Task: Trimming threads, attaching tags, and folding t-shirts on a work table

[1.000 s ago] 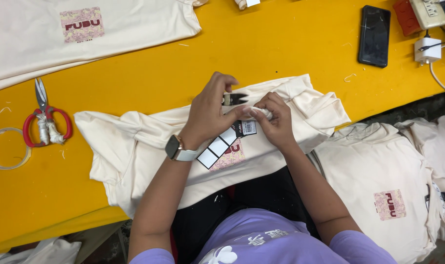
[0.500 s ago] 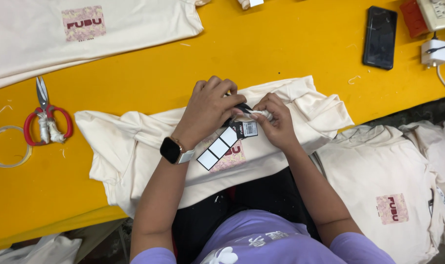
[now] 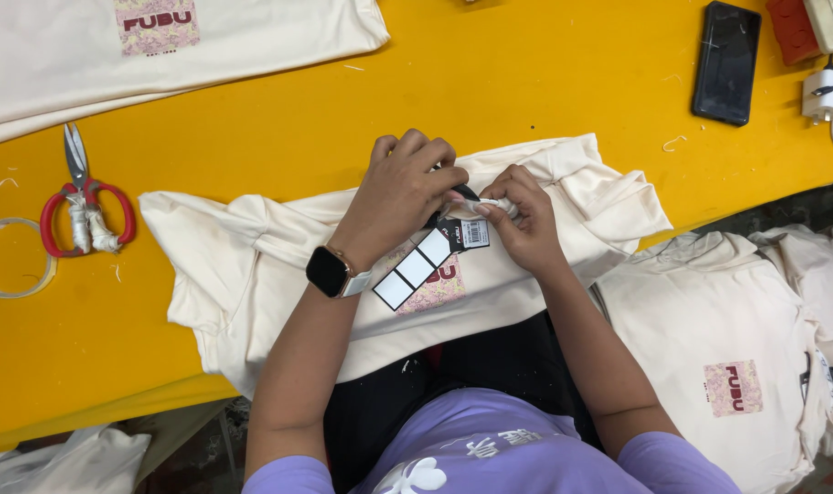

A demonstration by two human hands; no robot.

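Two hands are met over a cream T-shirt [image 3: 252, 265] spread on the yellow table [image 3: 526, 82], at the near edge, approx centre of view. Shirt's long axis is laid left-right, sleeve end at 9 o'clock, bunched fabric at 3 o'clock. A paper tag [image 3: 426, 265] w/ white squares is seen on the shirt, long axis slanted from 8 to 2 o'clock, upper end tucked under the fingers. Left hand [image 3: 403, 197] is curled knuckles-up, fingers pressed together on a small dark tool, watch on wrist. Right hand [image 3: 522, 224] is bent inward, fingertips pinching a bit of cream fabric just beside the tag's top. Both forearms are angled in from 6 o'clock. Red scissors [image 3: 83, 206] lie at 9 o'clock, a tape ring [image 3: 10, 261] beside them. A black phone [image 3: 726, 62] lies at 2 o'clock. No containers seen.
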